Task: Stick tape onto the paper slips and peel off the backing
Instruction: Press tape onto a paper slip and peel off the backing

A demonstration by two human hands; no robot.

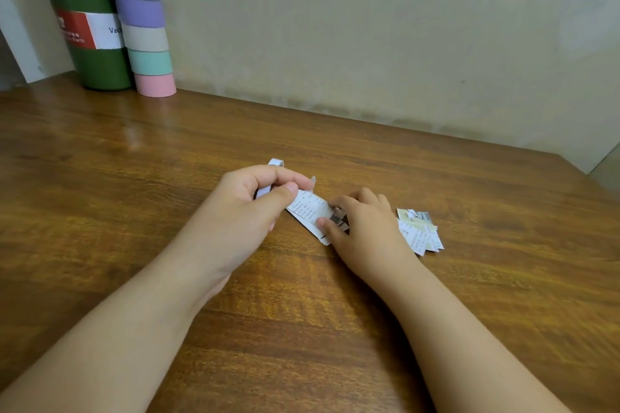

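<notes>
A white printed paper slip (310, 209) lies on the wooden table (134, 178) between my hands. My left hand (250, 208) curls round a small white tape roll (275, 163), whose rim shows above the fingers, and its thumb and forefinger pinch the slip's left end. My right hand (364, 228) pinches the slip's right end with thumb and fingertips, over some darker scraps (342, 223). Whether tape lies on the slip cannot be made out.
A small pile of cut paper slips (419, 231) lies just right of my right hand. At the back left stand a green bottle (90, 27) and a tall stack of pastel tape rolls (144, 20) against the wall.
</notes>
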